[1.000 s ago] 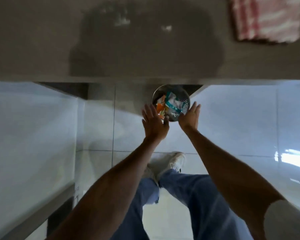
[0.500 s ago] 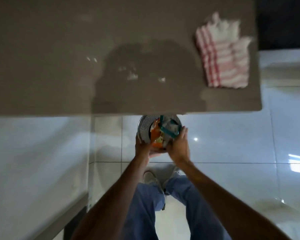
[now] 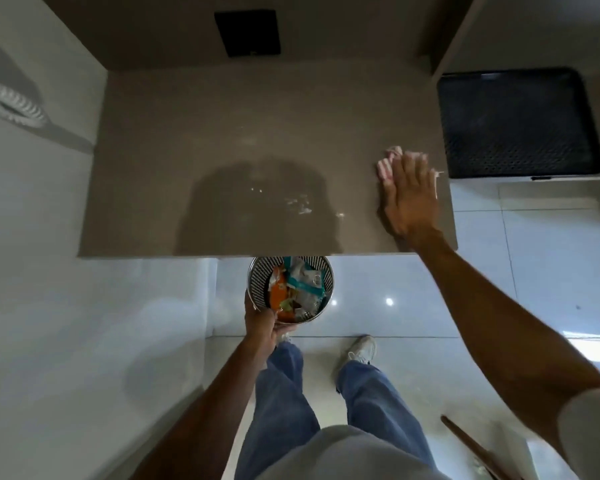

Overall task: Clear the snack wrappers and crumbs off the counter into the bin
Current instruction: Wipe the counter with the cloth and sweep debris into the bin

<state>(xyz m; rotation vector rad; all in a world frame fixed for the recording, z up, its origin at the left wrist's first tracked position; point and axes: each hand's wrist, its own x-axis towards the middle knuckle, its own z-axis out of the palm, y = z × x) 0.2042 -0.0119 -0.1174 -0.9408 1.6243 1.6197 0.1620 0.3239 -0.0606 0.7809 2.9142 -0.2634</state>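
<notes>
My left hand [image 3: 261, 322] grips the near rim of a small round mesh bin [image 3: 257, 285], held just below the front edge of the brown counter [image 3: 187, 150]. Crumpled orange, teal and white snack wrappers [image 3: 298, 289] fill the bin. Pale crumbs [image 3: 300, 204] lie scattered on the counter, right of its middle. My right hand [image 3: 411, 195] is spread flat, fingers apart, over the red-and-white striped cloth [image 3: 385, 168] near the counter's right edge; most of the cloth is hidden under it.
A black perforated tray [image 3: 520, 123] sits to the right of the counter. A black panel [image 3: 246, 32] is on the wall behind. White glossy floor tiles [image 3: 534, 271] lie below, with my legs and shoes. A wooden handle [image 3: 471, 445] leans at bottom right.
My right hand left the bin and moved up right onto the cloth. My left hand keeps hold of the bin alone. The view has pulled back and shows the whole counter.
</notes>
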